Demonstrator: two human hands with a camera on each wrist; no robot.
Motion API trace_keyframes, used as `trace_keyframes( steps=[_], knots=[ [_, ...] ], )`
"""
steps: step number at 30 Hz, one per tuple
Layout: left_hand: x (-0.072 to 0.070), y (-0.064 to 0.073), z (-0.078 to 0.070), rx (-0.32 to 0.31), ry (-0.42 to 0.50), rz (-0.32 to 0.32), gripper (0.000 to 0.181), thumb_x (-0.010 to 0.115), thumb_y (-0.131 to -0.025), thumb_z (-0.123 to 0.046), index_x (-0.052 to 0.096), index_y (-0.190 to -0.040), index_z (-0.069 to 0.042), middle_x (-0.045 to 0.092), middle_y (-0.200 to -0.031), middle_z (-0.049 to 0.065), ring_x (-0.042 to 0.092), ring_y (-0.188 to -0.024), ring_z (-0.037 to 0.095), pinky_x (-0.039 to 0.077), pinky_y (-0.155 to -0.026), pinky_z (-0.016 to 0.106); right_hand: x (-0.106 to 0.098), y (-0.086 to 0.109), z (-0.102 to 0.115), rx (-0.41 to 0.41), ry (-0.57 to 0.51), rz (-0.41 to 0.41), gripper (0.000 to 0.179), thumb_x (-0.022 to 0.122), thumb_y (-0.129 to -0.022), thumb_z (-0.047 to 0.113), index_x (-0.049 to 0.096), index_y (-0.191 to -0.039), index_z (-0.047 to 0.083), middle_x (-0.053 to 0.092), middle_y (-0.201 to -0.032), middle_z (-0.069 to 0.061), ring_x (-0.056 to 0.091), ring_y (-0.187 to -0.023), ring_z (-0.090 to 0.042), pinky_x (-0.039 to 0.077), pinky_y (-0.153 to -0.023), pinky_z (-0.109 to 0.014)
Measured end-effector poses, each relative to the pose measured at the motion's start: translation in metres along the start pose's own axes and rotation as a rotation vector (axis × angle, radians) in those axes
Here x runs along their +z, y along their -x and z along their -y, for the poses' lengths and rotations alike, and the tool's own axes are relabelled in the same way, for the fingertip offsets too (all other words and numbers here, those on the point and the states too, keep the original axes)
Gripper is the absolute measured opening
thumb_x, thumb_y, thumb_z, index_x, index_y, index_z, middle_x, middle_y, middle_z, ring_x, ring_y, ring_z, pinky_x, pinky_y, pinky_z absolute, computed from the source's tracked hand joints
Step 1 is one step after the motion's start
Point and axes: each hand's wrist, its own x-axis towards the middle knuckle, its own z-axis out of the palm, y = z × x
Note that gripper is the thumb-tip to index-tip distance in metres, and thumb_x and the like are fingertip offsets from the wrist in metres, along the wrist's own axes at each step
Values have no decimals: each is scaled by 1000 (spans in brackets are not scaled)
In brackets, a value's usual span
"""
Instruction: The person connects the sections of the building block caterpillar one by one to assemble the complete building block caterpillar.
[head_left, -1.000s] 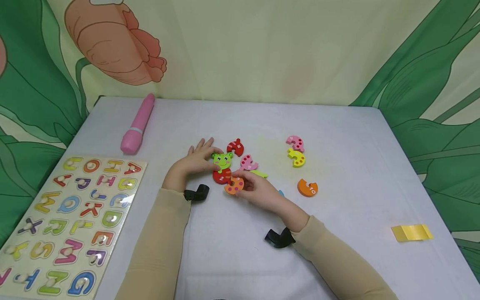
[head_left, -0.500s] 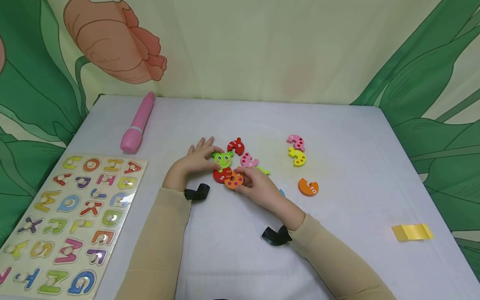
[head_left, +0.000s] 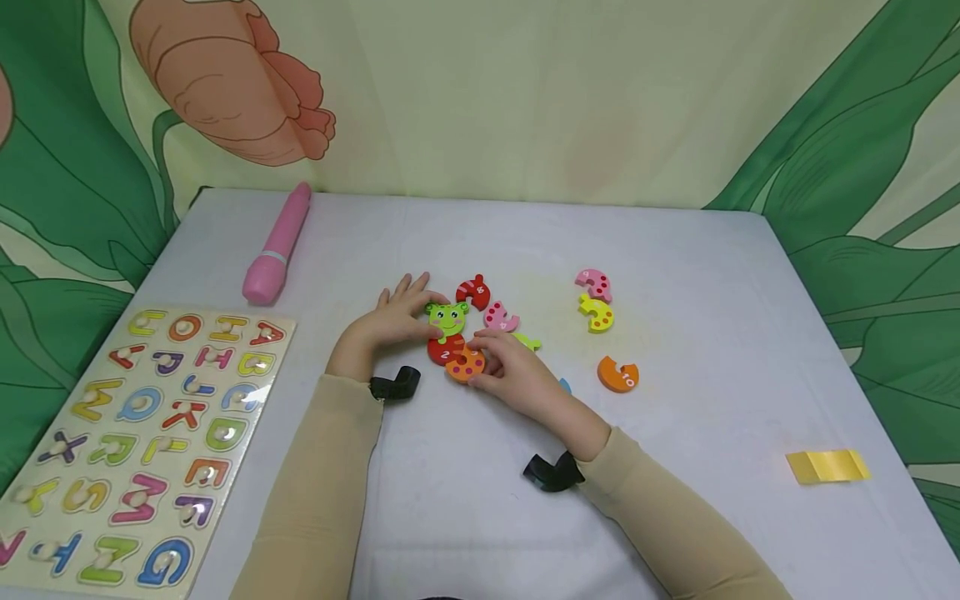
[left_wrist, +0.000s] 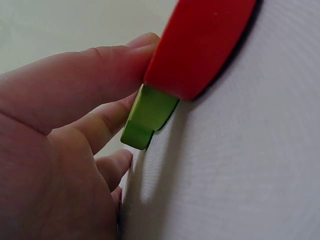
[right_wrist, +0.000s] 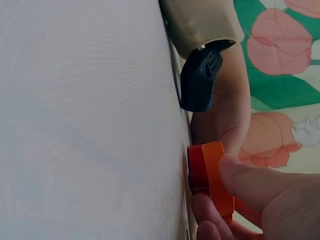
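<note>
My left hand pinches a green frog-face puzzle piece between thumb and index finger; its other fingers spread out over the table. Joined below the face is a red piece marked 2, whose side looms large in the left wrist view. With thumb and fingers my right hand grips an orange dotted piece. In the head view it overlaps the red piece's lower right; in the right wrist view the orange piece lies against the red one, farther from the table.
Close by lie a red piece, a pink piece and partly covered green and blue pieces. Pink, yellow and orange pieces lie right. A letter board, pink microphone and yellow strip stand apart.
My right hand has shifted slightly left and up, bringing the orange dotted piece over the red piece's edge and turning it a little. My left hand stays in place.
</note>
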Motion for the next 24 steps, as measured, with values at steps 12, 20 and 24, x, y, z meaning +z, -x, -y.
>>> trace_keyframes(
  steps=[12, 20, 24],
  knots=[
    [-1, 1, -2, 3, -3, -2, 54, 63, -78, -35, 47, -128, -24, 0, -155, 7, -15, -140, 28, -13, -108, 56, 2, -2, 0, 11, 154, 2, 50, 71, -78, 25, 56, -123, 12, 48, -132, -4, 56, -97, -15, 52, -78, -26],
    [-3, 3, -4, 13, 13, -3, 52, 62, -78, -34, 48, -127, -22, -1, -155, 6, -15, -140, 26, -13, -109, 54, -1, 0, 4, 1, 207, 1, 49, 69, -80, 25, 55, -125, 12, 48, -133, -6, 56, -95, -16, 51, -77, -26],
    [-1, 3, -3, 5, 17, 2, 52, 62, -78, -34, 48, -127, -22, -1, -155, 6, -16, -140, 26, -13, -109, 54, -13, 6, 6, -7, 116, -44, 45, 68, -80, 24, 56, -122, 12, 56, -115, -4, 48, -67, -13, 43, -57, -21]
  ],
)
